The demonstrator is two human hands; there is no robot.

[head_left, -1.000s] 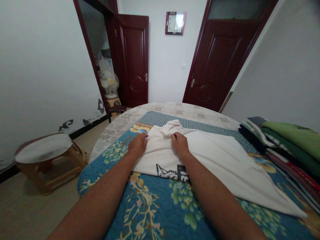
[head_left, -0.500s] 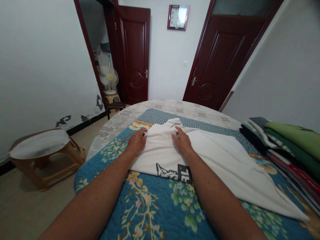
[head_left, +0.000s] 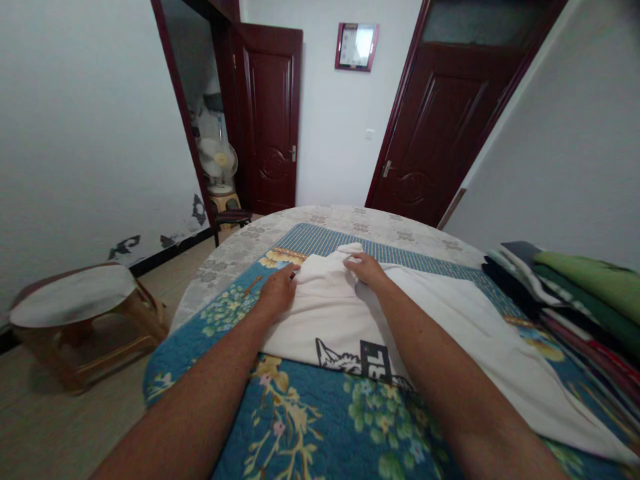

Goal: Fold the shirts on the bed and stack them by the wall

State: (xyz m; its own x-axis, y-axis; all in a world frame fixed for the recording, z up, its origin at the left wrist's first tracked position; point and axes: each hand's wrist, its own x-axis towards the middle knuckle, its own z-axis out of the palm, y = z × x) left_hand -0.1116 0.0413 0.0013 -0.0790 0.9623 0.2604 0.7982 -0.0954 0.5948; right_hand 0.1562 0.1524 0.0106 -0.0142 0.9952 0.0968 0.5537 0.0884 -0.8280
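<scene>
A white T-shirt (head_left: 440, 333) with a black print lies spread on a blue floral quilt (head_left: 320, 427) that covers a round table. My left hand (head_left: 278, 291) rests on the shirt's left edge, fingers curled and pressing the fabric. My right hand (head_left: 367, 268) is at the bunched far end of the shirt, fingers pinched on a fold of the cloth.
A stack of folded clothes (head_left: 575, 293) lies along the table's right side by the wall. A low wooden stool (head_left: 80, 313) stands on the floor at left. Two dark red doors (head_left: 270, 113) and a standing fan (head_left: 220, 160) are beyond the table.
My right hand has slid forward from the shirt's middle to its bunched far end. The left hand has stayed at the left edge.
</scene>
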